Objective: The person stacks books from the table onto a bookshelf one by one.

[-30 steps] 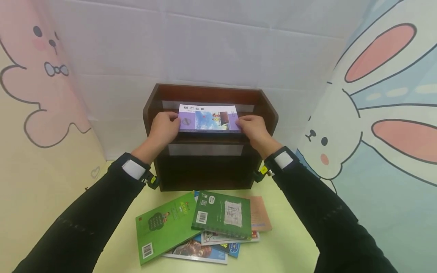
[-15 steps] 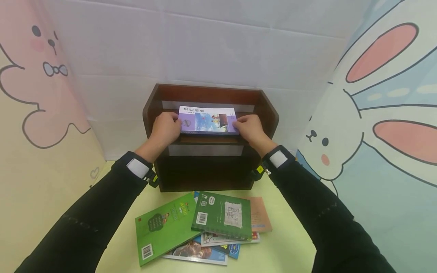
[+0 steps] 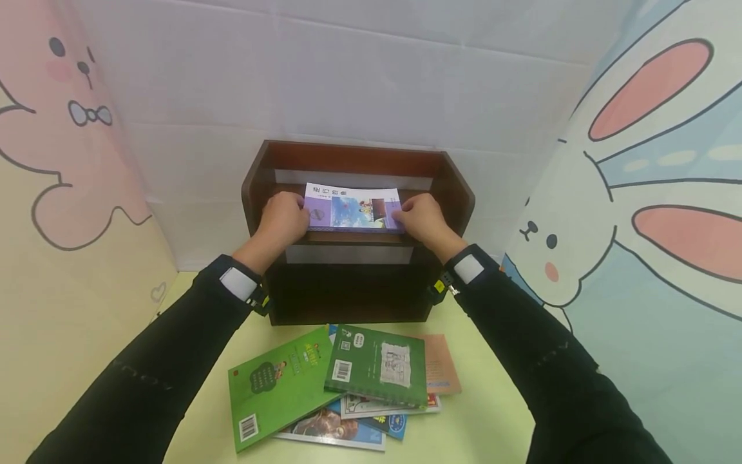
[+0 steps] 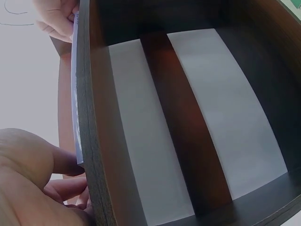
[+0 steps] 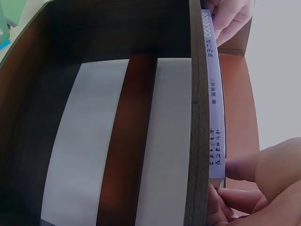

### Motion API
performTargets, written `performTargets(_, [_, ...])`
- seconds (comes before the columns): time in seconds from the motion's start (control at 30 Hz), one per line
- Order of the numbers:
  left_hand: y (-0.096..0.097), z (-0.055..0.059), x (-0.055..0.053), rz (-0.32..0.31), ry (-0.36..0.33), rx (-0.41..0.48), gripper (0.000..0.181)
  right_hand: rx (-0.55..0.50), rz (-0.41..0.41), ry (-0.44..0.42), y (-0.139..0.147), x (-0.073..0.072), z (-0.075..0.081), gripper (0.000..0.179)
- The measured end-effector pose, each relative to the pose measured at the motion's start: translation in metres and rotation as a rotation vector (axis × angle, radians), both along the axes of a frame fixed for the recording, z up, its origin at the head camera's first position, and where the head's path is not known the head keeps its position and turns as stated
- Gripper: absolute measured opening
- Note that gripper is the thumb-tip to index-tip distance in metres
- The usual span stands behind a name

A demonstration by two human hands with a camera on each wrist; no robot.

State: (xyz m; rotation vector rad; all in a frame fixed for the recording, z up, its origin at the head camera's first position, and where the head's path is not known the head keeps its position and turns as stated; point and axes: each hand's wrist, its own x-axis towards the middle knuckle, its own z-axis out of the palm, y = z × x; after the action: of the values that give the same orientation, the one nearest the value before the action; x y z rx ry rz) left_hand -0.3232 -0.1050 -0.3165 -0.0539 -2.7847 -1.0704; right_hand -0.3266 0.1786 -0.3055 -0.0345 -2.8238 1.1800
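Crosswise, in the head view, the purple book (image 3: 353, 211) spans left hand (image 3: 284, 218) to right hand (image 3: 424, 219), each pinching a short end, neither nearer; left wrist, it lies along the upper shelf (image 4: 90, 117); right wrist, its spine (image 5: 214, 94) parallels that edge.

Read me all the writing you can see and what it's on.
"逆行的鱼": spine of the purple book.
"常新港 著": same spine.
"南方出版传媒", likely: spine's lower end.
"新世纪出版社", likely: beside it.
"N", apparently: light-blue book.
Too blurred: purple book's badges, cover.
Too small: print on light green book, dark green book and remaining books.
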Motion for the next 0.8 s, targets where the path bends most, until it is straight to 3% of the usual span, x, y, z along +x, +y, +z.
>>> performTargets(0.4, [0.0002,-0.0005,0.001,0.002,-0.021,0.005,0.043,0.073,0.007,-0.032,-0.0038,-0.0022,0.0022,0.037])
performTargets(0.8, [0.0008,0.0004,0.0027,0.0,-0.017,0.002,0.041,0.08,0.003,-0.028,-0.0041,-0.0028,0.002,0.037])
